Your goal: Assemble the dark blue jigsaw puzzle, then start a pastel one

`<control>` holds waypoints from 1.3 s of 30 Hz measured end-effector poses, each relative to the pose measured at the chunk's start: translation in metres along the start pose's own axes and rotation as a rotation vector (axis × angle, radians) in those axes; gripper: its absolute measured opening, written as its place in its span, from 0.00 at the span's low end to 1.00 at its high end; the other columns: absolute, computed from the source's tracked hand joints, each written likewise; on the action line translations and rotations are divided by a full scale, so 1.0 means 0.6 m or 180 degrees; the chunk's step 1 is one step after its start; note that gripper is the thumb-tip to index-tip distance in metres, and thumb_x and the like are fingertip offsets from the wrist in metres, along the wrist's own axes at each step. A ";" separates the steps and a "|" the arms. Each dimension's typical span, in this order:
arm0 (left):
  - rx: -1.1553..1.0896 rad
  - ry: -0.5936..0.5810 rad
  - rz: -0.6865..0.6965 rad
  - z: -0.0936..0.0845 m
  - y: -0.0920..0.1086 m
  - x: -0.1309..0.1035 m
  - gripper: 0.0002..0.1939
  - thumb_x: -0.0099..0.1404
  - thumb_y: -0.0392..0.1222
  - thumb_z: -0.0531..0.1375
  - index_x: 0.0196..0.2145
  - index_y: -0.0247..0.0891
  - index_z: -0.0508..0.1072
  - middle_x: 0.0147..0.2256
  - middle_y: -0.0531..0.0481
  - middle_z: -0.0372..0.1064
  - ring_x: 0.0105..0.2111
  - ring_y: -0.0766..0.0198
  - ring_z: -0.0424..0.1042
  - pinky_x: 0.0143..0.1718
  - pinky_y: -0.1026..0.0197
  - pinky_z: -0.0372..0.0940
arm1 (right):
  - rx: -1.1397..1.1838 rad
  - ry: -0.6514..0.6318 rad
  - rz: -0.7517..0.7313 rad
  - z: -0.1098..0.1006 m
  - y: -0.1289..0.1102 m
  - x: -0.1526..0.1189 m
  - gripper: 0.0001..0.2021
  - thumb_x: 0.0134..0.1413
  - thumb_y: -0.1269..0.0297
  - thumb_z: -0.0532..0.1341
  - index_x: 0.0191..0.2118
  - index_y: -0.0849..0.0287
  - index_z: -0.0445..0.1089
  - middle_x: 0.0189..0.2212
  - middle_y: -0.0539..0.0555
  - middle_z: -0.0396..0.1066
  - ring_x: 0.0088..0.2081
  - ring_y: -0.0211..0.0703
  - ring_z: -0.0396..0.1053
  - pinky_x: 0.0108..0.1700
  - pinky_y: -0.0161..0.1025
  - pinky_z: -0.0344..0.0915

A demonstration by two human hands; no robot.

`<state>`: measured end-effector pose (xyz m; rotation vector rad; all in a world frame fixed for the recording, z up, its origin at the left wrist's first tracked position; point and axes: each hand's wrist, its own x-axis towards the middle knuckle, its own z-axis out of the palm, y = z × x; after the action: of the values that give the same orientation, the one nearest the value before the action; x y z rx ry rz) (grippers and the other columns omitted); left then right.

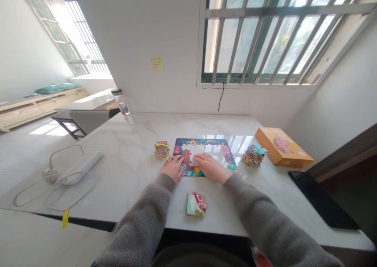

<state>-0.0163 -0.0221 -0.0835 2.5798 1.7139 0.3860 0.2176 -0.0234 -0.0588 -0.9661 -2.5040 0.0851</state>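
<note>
A jigsaw puzzle (228, 151) lies flat on the table, its colourful border joined around a pale middle. Reddish pieces (186, 156) fill part of the inside at the left. My left hand (172, 167) rests over the lower left edge, fingers laid out on the border. Reaching in from the right, my right hand (211, 167) covers some of the lower border. Its extended fingertips touch down beside the reddish pieces; anything under them is hidden. Closer to me sits a small pile of puzzle pieces (196, 204).
Stacks of pieces stand left (161, 149) and right (253, 155) of the puzzle. An orange box (282, 147) and a black flat device (322, 200) lie at the right. A white power strip (79, 169) with looped cable is at left; a bottle (121, 102) stands at the far left corner.
</note>
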 end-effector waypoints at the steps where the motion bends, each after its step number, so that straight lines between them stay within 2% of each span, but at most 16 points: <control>1: 0.0005 0.0019 0.0009 0.001 -0.001 0.000 0.24 0.70 0.44 0.52 0.62 0.40 0.66 0.62 0.45 0.63 0.57 0.48 0.61 0.56 0.45 0.61 | -0.0002 0.0079 0.0046 -0.010 -0.004 -0.008 0.21 0.61 0.78 0.53 0.57 0.61 0.68 0.53 0.62 0.71 0.55 0.50 0.66 0.60 0.52 0.64; 5: -0.0005 0.0094 0.0070 0.010 -0.005 -0.002 0.24 0.70 0.44 0.52 0.62 0.41 0.67 0.61 0.44 0.64 0.57 0.48 0.61 0.56 0.45 0.61 | -0.0011 0.0510 0.0256 -0.056 -0.012 -0.041 0.17 0.65 0.73 0.54 0.56 0.58 0.69 0.49 0.59 0.73 0.51 0.51 0.67 0.55 0.51 0.65; 8: -0.0033 0.0223 0.0102 0.017 -0.008 -0.003 0.24 0.69 0.43 0.53 0.60 0.42 0.68 0.60 0.43 0.65 0.57 0.48 0.61 0.56 0.45 0.61 | -0.0159 0.1104 0.0554 -0.096 -0.002 -0.073 0.15 0.65 0.72 0.53 0.53 0.56 0.70 0.46 0.58 0.73 0.50 0.50 0.67 0.55 0.50 0.62; 11: -0.0083 0.0328 0.0152 0.021 -0.012 -0.002 0.23 0.68 0.44 0.53 0.59 0.42 0.69 0.59 0.42 0.65 0.56 0.46 0.62 0.55 0.44 0.62 | -0.0554 0.1835 0.1132 -0.135 0.027 -0.115 0.12 0.65 0.69 0.53 0.48 0.57 0.72 0.43 0.58 0.72 0.48 0.51 0.67 0.54 0.48 0.61; 14: -0.0168 0.0324 0.0184 0.021 -0.015 -0.002 0.23 0.67 0.44 0.54 0.59 0.43 0.70 0.58 0.42 0.66 0.56 0.45 0.63 0.54 0.43 0.62 | -0.1137 0.2433 0.1970 -0.164 0.067 -0.162 0.11 0.64 0.65 0.53 0.41 0.57 0.73 0.39 0.58 0.69 0.46 0.53 0.65 0.53 0.50 0.59; 16: -0.0194 0.0318 0.0182 0.020 -0.015 -0.002 0.22 0.67 0.45 0.54 0.58 0.44 0.70 0.58 0.43 0.66 0.56 0.46 0.63 0.55 0.44 0.62 | -0.1386 0.2508 0.2325 -0.174 0.092 -0.190 0.11 0.62 0.64 0.54 0.40 0.58 0.74 0.40 0.59 0.67 0.46 0.54 0.63 0.52 0.50 0.59; 19: -0.0130 0.0367 0.0147 0.017 -0.010 -0.003 0.21 0.68 0.45 0.54 0.57 0.44 0.71 0.58 0.43 0.66 0.55 0.47 0.63 0.55 0.45 0.62 | -0.1517 0.2287 0.2503 -0.176 0.116 -0.218 0.12 0.60 0.60 0.57 0.42 0.58 0.76 0.42 0.59 0.64 0.46 0.54 0.61 0.51 0.50 0.59; 24: -0.0077 0.0416 0.0117 0.012 -0.002 -0.006 0.20 0.68 0.44 0.54 0.57 0.45 0.71 0.58 0.45 0.66 0.56 0.48 0.63 0.54 0.46 0.62 | -0.1427 0.1880 0.2775 -0.166 0.122 -0.231 0.14 0.60 0.56 0.58 0.45 0.55 0.76 0.43 0.59 0.64 0.46 0.55 0.60 0.48 0.50 0.59; 29: -0.0044 0.0377 0.0116 0.012 -0.002 -0.006 0.21 0.69 0.44 0.53 0.57 0.43 0.71 0.59 0.43 0.66 0.56 0.47 0.63 0.54 0.45 0.62 | -0.1410 0.1907 0.2667 -0.168 0.125 -0.235 0.13 0.60 0.58 0.58 0.45 0.55 0.75 0.42 0.59 0.66 0.47 0.56 0.60 0.49 0.50 0.60; 34: -0.0106 0.0492 0.0145 0.006 -0.002 -0.005 0.20 0.67 0.42 0.55 0.55 0.42 0.72 0.57 0.43 0.68 0.55 0.47 0.64 0.54 0.44 0.63 | -0.1399 0.2370 0.2162 -0.171 0.117 -0.224 0.15 0.61 0.57 0.58 0.49 0.59 0.72 0.43 0.60 0.68 0.49 0.56 0.62 0.54 0.53 0.60; 37: -0.0403 0.0792 0.0556 -0.010 0.007 -0.005 0.17 0.66 0.39 0.56 0.52 0.42 0.73 0.54 0.44 0.70 0.54 0.49 0.65 0.56 0.45 0.63 | -0.1016 0.2329 0.1645 -0.150 0.085 -0.197 0.15 0.61 0.59 0.59 0.51 0.59 0.69 0.46 0.61 0.70 0.50 0.55 0.64 0.55 0.52 0.62; 39: -0.0755 0.1035 0.0979 -0.023 0.021 -0.006 0.15 0.67 0.38 0.56 0.50 0.42 0.74 0.52 0.44 0.71 0.53 0.52 0.66 0.57 0.47 0.63 | -0.0637 0.2014 0.1251 -0.126 0.051 -0.173 0.15 0.62 0.61 0.60 0.52 0.57 0.68 0.47 0.60 0.71 0.51 0.55 0.64 0.56 0.53 0.62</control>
<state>-0.0090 -0.0322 -0.0691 2.7103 1.2346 1.0012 0.3369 -0.0754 -0.0380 -1.3117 -1.7500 -0.3087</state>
